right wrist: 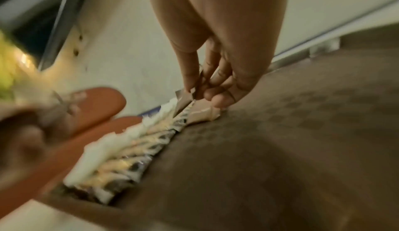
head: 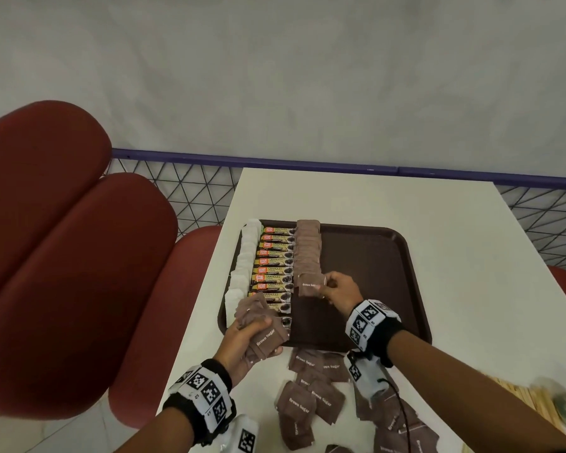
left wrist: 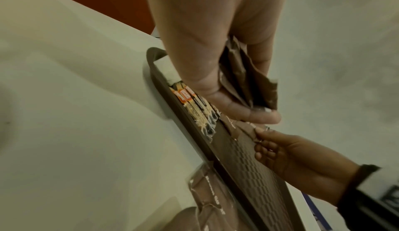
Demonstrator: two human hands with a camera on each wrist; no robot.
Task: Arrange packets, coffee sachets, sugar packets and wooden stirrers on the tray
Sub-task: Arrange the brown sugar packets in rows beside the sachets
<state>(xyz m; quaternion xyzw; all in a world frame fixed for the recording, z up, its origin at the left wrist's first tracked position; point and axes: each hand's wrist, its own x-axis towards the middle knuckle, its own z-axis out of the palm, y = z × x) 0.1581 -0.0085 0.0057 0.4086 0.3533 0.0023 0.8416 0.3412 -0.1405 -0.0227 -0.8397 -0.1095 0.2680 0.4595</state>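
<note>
On tray (head: 373, 256), left side: three columns, white packets (head: 246, 256) far left, coffee sachets (head: 272, 266) next, brown sugar packets (head: 307, 250) third. Right hand (head: 339, 289) pinching one sugar packet (head: 309, 287) at near end of brown column. Left hand (head: 245, 341) gripping fanned sugar stack (head: 263, 328) over tray's near-left corner. Loose sugar packets (head: 311, 397) on table (head: 471, 240) near the tray. Wooden stirrers (head: 520, 400) near right, blurred.
</note>
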